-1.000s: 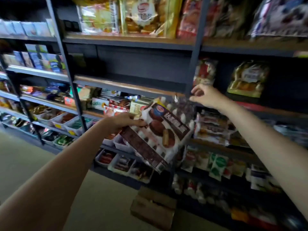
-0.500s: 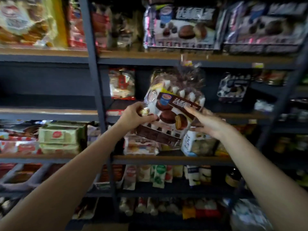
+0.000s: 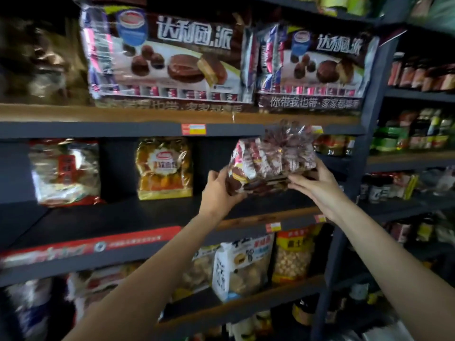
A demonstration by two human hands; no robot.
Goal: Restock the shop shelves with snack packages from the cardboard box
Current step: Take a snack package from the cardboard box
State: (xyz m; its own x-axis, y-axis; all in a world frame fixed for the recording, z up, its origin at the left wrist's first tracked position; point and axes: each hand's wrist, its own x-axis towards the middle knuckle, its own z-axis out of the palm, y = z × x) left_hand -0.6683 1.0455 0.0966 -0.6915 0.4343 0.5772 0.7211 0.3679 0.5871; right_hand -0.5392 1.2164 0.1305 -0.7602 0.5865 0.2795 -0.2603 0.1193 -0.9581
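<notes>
Crinkly clear plastic wraps the chocolate-pie bag [image 3: 268, 163], which is held in the air at the open front of the middle shelf [image 3: 138, 217], just under the front rail of the top shelf [image 3: 123, 129]. The bag's left end is gripped by the left hand [image 3: 218, 193], fingers curled beneath it and thumb on its side; its right end is cupped by the right hand [image 3: 317, 187], fingers wrapped up behind the film. The gathered top of the bag is seen right at the rail above, so it could be caught there and crumpled if the bag is pushed in without being lowered. The film is judged slippery, and the loose pies inside could shift, so the bag could be tipped out of the two-handed hold. If it is set down too near the shelf's lip, it could be toppled forward. The yellow snack bag [image 3: 164, 168] stands well to the left and is unlikely to be knocked.
</notes>
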